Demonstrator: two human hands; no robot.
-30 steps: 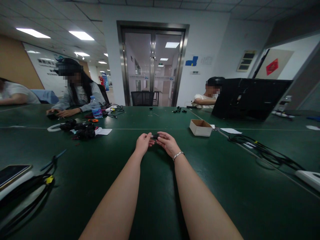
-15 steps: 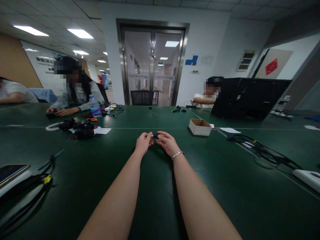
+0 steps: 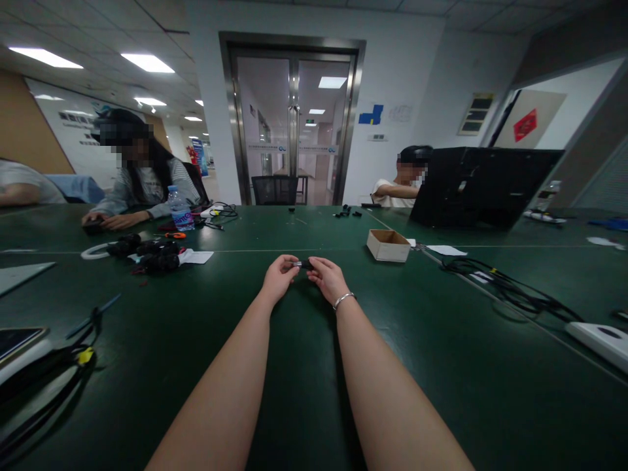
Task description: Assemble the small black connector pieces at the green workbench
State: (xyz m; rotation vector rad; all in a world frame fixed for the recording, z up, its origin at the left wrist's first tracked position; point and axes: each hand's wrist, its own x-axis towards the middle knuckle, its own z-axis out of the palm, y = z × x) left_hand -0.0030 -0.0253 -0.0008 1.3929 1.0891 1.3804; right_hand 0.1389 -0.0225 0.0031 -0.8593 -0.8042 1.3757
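Above the green table (image 3: 304,366), a small black stick-like piece with a silver metal end (image 3: 305,265) is stretched between my two hands. My left hand (image 3: 279,276) pinches the silver end with thumb and fingers. On the black end, my right hand (image 3: 328,275) is closed, a silver bracelet (image 3: 343,300) at its wrist. The fingertips are close together and hide part of the piece. Whether the silver and black parts are one piece or two, I cannot tell.
An open cardboard box (image 3: 388,247) stands ahead right. Black cables (image 3: 515,288) lie right, others (image 3: 73,366) left near a phone (image 3: 22,340). Dark bundled items (image 3: 152,252) and a water bottle (image 3: 180,209) are far left. A black monitor (image 3: 485,186) and people (image 3: 142,176) are beyond.
More of the silver end shows between my hands now. My view has turned slightly, so the surroundings sit a little further left; both hands keep their grip.
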